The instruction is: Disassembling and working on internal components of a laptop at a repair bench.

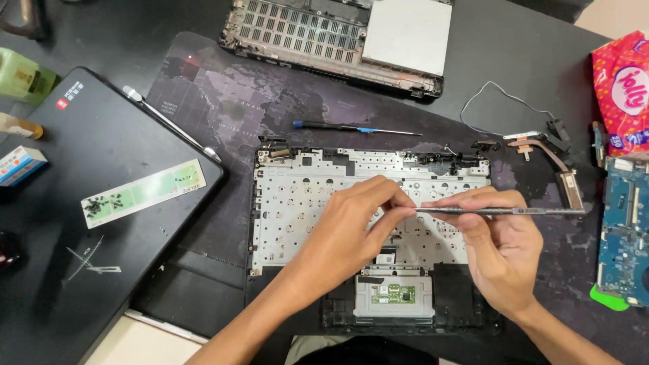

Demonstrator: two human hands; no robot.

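The laptop shell (297, 203) in front of me, at the centre of the frame, is already well stripped: its inner side faces up, with the perforated white keyboard backing plate bare and the touchpad board (393, 296) showing at the lower edge. The blue mainboard (625, 230) lies off at the right edge, the copper heat pipe (554, 162) and a loose thin cable (500, 101) lie at the upper right, and a second grey base cover (338, 37) rests upside down at the top of the frame. So, as I judge it, the big parts are out, and what is left is the fine work on the plate and the hinge brackets along its top edge. My left hand (351, 230) comes in from the lower left, thumb and forefinger pinched narrow on the tip of a slim metal pry tool (500, 211). My right hand (497, 250) comes in from the lower right, palm turned up a little, fingers curled and closed round the tool's shaft, so it lies level just above the plate. A blue-handled screwdriver (351, 127) rests untouched on the dark mat (216, 101) above the shell, and a closed black laptop (88, 203) sits on the counter at the left.
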